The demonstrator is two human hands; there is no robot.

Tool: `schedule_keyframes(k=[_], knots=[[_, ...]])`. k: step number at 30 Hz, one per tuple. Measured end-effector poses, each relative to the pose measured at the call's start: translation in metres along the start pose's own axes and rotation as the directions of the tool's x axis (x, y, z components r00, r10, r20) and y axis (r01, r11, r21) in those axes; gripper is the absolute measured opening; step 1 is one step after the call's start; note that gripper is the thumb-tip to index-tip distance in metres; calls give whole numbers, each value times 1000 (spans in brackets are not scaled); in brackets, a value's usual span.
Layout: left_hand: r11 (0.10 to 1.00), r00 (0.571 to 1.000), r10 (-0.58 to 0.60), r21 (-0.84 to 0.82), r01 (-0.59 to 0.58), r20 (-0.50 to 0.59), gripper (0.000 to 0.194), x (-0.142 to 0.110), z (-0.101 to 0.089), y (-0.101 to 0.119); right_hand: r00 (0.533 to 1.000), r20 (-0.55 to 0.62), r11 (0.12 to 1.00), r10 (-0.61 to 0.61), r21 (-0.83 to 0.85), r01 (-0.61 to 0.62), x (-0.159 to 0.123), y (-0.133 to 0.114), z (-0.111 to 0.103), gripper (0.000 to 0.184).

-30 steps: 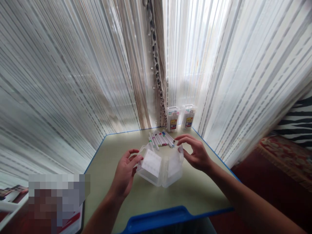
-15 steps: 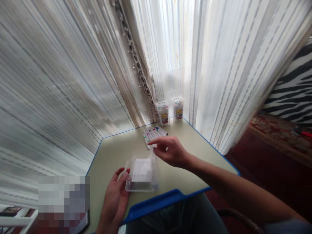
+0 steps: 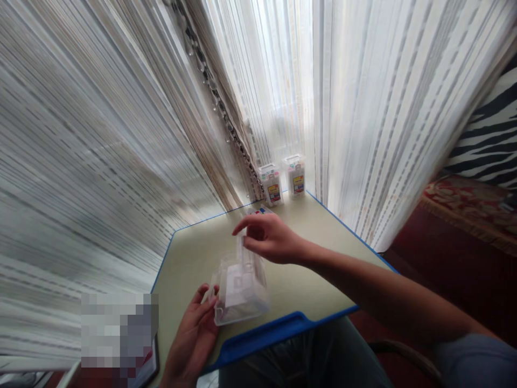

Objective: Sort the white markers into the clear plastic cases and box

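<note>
My left hand point(image 3: 197, 323) holds a clear plastic case point(image 3: 226, 312) by its left side, thumb on the near edge. A white paper or label shows through its wall. The case stands open and tilted on the table, with a clear lid flap point(image 3: 247, 261) rising at its far side. My right hand point(image 3: 270, 237) has its thumb and forefinger around the top of that flap, fingers curled. Behind it lie several white markers point(image 3: 262, 210) with coloured ends, mostly hidden by the hand.
Two upright clear marker boxes point(image 3: 273, 188) with yellow labels stand at the far corner of the cream table point(image 3: 194, 253), which has a blue rim and a blue front ledge point(image 3: 262, 337). Striped curtains point(image 3: 355, 108) hang close behind. A dark-edged tablet-like thing lies at lower left.
My right hand has moved left and now covers most of the markers. The flap shows more upright under its fingers, and the case is turned slightly in my left hand.
</note>
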State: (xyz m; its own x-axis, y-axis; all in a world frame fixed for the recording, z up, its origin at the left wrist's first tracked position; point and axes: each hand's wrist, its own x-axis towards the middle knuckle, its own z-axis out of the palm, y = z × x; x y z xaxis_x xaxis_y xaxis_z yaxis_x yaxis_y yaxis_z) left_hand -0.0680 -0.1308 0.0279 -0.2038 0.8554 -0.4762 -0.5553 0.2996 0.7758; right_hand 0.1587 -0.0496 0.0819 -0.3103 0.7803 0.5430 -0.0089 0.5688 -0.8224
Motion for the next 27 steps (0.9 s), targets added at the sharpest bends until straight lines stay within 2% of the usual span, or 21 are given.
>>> schedule_keyframes(k=[2, 6, 8, 9, 11, 12, 13, 14, 15, 16, 19, 20, 22, 24, 25, 27], knots=[[999, 999, 48, -4, -48, 14, 39, -3, 1, 1, 995, 6, 986, 100, 132, -100, -11, 2, -20, 19], [975, 973, 222, -21, -221, 58, 44, -11, 5, 0, 943, 3, 899, 333, 300, -318, -44, 15, -60, 20], [934, 931, 356, 1, -357, 85, 40, -17, 12, -6, 911, -13, 863, 413, 325, -387, -59, 22, -72, 16], [886, 883, 459, 25, -463, 99, 36, -19, 17, -11, 902, -26, 863, 430, 306, -402, -66, 26, -76, 16], [727, 742, 640, 158, -668, 199, 28, -26, 30, -22, 900, -73, 893, 430, 183, -412, -76, 32, -78, 19], [615, 663, 701, 249, -748, 261, 25, -29, 36, -28, 899, -84, 900, 429, 120, -418, -80, 35, -78, 20], [475, 563, 754, 312, -823, 339, 24, -32, 43, -33, 898, -105, 903, 428, 82, -421, -83, 37, -77, 20], [307, 433, 793, 333, -892, 429, 25, -34, 49, -39, 896, -126, 905, 425, 70, -420, -86, 39, -76, 20], [158, 307, 813, 320, -934, 494, 28, -36, 54, -45, 896, -150, 909, 418, 73, -411, -88, 41, -75, 20], [40, 207, 808, 299, -953, 551, 30, -38, 58, -50, 896, -158, 910, 414, 76, -407, -90, 43, -74, 21], [-267, -24, 699, 230, -936, 714, 27, -38, 64, -68, 898, -193, 918, 396, 56, -393, -95, 47, -69, 22], [-298, 0, 650, 255, -920, 760, 28, -37, 64, -73, 901, -210, 924, 380, 47, -379, -96, 48, -68, 22], [-332, -18, 599, 228, -915, 800, 28, -34, 63, -82, 909, -239, 937, 342, 16, -349, -97, 48, -64, 22], [-313, -11, 574, 207, -927, 819, 33, -30, 60, -87, 918, -258, 948, 302, -22, -318, -96, 47, -61, 20], [-285, -8, 571, 190, -939, 821, 35, -28, 58, -88, 922, -270, 953, 278, -40, -300, -96, 47, -59, 20], [-157, 30, 585, 149, -976, 811, 39, -24, 51, -89, 923, -316, 964, 219, -74, -254, -95, 46, -57, 19]])
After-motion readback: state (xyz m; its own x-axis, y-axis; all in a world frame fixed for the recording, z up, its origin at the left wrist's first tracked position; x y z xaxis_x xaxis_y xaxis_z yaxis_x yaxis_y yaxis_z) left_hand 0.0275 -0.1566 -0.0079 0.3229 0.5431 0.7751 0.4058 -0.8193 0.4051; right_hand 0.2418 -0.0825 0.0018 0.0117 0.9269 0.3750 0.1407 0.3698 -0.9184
